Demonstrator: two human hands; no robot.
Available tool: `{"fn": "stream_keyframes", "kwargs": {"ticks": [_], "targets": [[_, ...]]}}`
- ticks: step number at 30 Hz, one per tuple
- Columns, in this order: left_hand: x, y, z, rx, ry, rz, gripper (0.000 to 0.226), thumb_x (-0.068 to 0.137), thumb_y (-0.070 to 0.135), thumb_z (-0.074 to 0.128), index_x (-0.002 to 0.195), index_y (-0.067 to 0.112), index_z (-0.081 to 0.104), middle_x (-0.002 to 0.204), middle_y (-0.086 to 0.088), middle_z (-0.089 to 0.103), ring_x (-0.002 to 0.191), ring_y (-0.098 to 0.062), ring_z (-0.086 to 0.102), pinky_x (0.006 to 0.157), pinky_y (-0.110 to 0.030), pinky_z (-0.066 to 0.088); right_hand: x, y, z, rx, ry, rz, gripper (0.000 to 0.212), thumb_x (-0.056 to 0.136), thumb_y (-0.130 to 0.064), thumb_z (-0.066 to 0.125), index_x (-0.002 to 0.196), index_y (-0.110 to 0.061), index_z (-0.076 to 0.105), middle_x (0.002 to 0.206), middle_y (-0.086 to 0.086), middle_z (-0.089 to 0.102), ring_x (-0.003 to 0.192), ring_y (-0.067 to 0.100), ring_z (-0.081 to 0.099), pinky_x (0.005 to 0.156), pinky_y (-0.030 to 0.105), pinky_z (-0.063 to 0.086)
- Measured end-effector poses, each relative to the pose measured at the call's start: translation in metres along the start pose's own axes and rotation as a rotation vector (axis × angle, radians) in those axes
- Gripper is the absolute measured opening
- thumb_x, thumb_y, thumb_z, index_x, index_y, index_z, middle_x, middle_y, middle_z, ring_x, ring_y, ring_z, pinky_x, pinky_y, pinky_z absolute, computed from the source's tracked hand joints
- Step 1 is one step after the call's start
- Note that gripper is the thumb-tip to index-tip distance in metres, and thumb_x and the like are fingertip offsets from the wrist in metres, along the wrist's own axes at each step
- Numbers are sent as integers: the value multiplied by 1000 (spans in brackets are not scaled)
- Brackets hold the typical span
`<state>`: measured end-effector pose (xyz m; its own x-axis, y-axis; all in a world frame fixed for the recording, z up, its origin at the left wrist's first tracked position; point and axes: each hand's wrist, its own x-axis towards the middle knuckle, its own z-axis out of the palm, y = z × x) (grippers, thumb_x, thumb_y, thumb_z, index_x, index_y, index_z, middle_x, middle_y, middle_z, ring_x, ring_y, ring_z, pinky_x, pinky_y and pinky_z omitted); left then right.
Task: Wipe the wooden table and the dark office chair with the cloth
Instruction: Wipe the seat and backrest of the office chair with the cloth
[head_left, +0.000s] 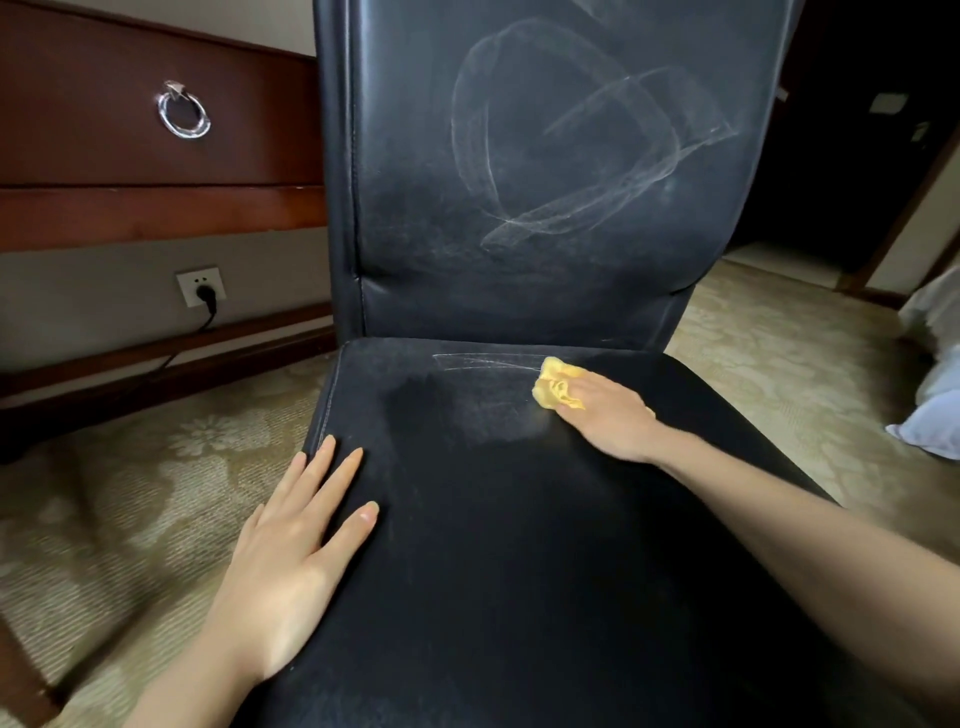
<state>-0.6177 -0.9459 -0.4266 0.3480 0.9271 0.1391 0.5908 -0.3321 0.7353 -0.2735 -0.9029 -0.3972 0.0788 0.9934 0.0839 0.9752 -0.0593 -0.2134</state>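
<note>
Chair-wiping step: right hand (605, 415) presses crumpled yellow cloth (556, 387) under curled fingers at rear of dark leather office chair (519, 519) seat, left hand (291, 545) flat, steadying; next, sweep forward.

Body check: two bare arms
left hand (291, 561) and right hand (608, 415) bare, forearms bare to edge of view (nails pale, rounded, seen on left only).

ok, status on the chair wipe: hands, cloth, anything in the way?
Right hand holds yellow cloth on chair seat, near backrest. Left hand flat on seat's left edge. Nothing in the cloth's path.
</note>
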Motion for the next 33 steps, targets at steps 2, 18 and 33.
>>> {"fn": "stream_keyframes", "kwargs": {"ticks": [2,18,33], "targets": [[0,1,-1,-2,-13,0,60,74,66,29,131,58,16,148,35,-1,137,13,-12,119,-33,1,-15,-22,4,-85,-54,-87,47,101,-39,34,145,-24,40,156,-9,26,144,12,19,117,36,17],[-2,2,-2,-29,-6,21,54,88,49,42,138,52,21,147,35,4,137,13,-10,112,-21,0,-79,-66,4,90,-31,-713,39,104,-37,27,110,-17,60,128,-4,53,128,11,43,106,30,33],[0,-2,1,-21,19,63,60,72,66,32,131,60,23,136,50,0,130,24,-13,108,-14,-1,41,90,-24,-136,-85,332,40,99,-45,23,123,-22,45,145,12,43,129,32,42,107,42,33]]}}
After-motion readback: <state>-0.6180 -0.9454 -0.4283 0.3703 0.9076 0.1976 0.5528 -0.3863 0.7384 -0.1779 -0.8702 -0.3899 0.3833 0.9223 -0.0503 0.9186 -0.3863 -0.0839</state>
